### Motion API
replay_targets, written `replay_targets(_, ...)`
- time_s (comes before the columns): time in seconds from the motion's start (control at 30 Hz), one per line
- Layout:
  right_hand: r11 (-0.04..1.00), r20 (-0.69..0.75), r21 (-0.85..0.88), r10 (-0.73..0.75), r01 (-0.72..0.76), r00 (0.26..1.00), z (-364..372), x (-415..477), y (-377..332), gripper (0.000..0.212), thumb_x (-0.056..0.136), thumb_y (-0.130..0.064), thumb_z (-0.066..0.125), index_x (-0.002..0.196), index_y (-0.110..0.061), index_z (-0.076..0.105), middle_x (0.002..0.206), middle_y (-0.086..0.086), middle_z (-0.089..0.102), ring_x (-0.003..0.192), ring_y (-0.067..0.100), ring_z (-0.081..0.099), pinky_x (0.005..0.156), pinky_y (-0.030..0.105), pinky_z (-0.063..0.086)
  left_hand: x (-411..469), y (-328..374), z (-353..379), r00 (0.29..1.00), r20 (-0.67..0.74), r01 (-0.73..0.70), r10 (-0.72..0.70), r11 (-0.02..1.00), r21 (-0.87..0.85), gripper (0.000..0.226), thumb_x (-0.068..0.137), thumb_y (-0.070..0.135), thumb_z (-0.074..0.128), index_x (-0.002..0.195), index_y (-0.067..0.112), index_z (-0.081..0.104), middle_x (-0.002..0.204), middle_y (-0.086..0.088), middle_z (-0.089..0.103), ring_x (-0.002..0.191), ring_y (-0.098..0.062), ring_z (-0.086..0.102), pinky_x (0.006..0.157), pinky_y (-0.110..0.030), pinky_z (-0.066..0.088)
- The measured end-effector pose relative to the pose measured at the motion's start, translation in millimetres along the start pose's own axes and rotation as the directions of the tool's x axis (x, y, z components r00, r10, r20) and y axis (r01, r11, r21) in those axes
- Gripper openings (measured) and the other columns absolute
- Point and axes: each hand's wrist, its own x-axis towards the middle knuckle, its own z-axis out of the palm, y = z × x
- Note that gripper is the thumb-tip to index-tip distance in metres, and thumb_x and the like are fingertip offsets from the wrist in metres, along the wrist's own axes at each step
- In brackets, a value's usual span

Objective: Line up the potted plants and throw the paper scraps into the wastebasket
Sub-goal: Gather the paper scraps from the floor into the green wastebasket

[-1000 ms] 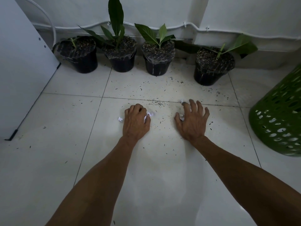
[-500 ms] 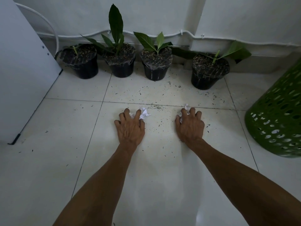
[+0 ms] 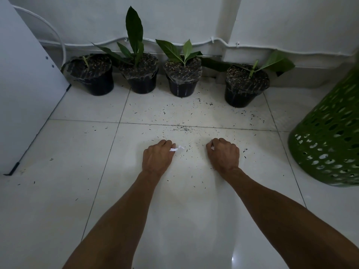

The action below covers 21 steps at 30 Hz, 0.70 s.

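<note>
Several black potted plants stand along the back wall: one at the left (image 3: 91,76), a tall-leafed one (image 3: 139,74), a third (image 3: 182,78), and one apart at the right (image 3: 245,86). My left hand (image 3: 157,158) is fisted on the floor, with white paper scraps (image 3: 175,149) poking out by the thumb. Close to it on the right, my right hand (image 3: 223,154) is closed around more paper; only a sliver of white (image 3: 212,148) shows. The green perforated wastebasket (image 3: 328,140) stands at the right edge, right of my right hand.
Dark soil bits (image 3: 182,129) are scattered over the white tiles between the pots and my hands. A white panel (image 3: 25,90) leans at the left. A cable (image 3: 194,43) runs along the wall behind the pots.
Both hands went from spread over the paper scraps to closed fists holding them, and drew back toward me, away from the pots.
</note>
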Motion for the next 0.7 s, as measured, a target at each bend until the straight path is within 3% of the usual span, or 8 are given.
replay_targets(0.1,0.999,0.141,0.008,0.037,-0.038,0.989,-14.4,3.7,2.2,0.033,0.089,-0.015,0.055,0.057,-0.010,0.046,0.053,0.006,0.046,0.048,0.027,0.042,0.055,0.029,0.033,4.3,6.9,-10.7,0.989,0.147,0.030,-0.029,1.000,-0.003,0.013,0.093,0.017,0.059,0.085,0.008,0.066,0.078,-0.010,0.070,0.064,-0.036,0.066,0.054,-0.030,0.038)
replay_targets(0.2,0.982,0.148,0.074,0.159,-0.171,0.976,-44.5,13.5,10.1,0.033,0.094,-0.021,0.049,0.065,-0.008,0.059,0.061,0.008,0.059,0.057,0.026,0.057,0.061,0.030,0.048,16.1,14.8,-32.2,0.980,0.145,0.142,-0.135,0.989,-0.045,0.028,0.102,0.021,0.045,0.100,0.004,0.067,0.088,-0.017,0.070,0.079,-0.037,0.069,0.064,-0.034,0.047)
replay_targets(0.3,0.976,0.032,0.127,0.176,-0.178,0.984,-86.7,33.5,16.9,0.030,0.095,-0.024,0.052,0.080,-0.007,0.072,0.067,0.008,0.066,0.060,0.022,0.062,0.069,0.036,0.058,38.5,31.0,-72.8,0.993,0.049,0.117,-0.111,0.983,-0.141,0.034,0.106,0.023,0.044,0.112,-0.001,0.068,0.084,-0.017,0.070,0.064,-0.024,0.063,0.062,-0.029,0.050)
replay_targets(0.37,0.977,-0.070,0.143,0.171,-0.160,0.983,-121.1,51.8,23.5,0.031,0.094,-0.026,0.053,0.082,-0.006,0.074,0.069,0.009,0.067,0.062,0.024,0.063,0.067,0.040,0.059,60.7,50.2,-107.7,0.997,-0.001,0.074,-0.076,0.979,-0.188,0.029,0.104,0.018,0.049,0.112,-0.001,0.068,0.085,-0.017,0.070,0.065,-0.020,0.059,0.062,-0.027,0.047)
replay_targets(0.57,0.990,-0.370,0.127,0.103,-0.059,0.923,-246.2,88.4,54.4,0.034,0.093,-0.028,0.051,0.081,-0.006,0.075,0.072,0.011,0.072,0.060,0.026,0.066,0.063,0.042,0.060,126.1,159.2,-190.8,0.975,-0.211,-0.133,0.064,0.935,-0.329,0.029,0.102,0.018,0.049,0.104,-0.001,0.071,0.092,-0.020,0.071,0.081,-0.032,0.067,0.066,-0.032,0.042)
replay_targets(0.7,0.978,-0.484,0.064,0.203,-0.197,0.851,-316.8,89.0,101.6,0.036,0.090,-0.030,0.049,0.089,-0.007,0.076,0.085,0.014,0.074,0.073,0.031,0.069,0.066,0.039,0.059,149.0,270.7,-216.2,0.955,-0.244,-0.257,0.168,0.879,-0.401,0.035,0.101,0.023,0.046,0.113,0.000,0.070,0.107,-0.026,0.070,0.101,-0.041,0.064,0.078,-0.043,0.047)
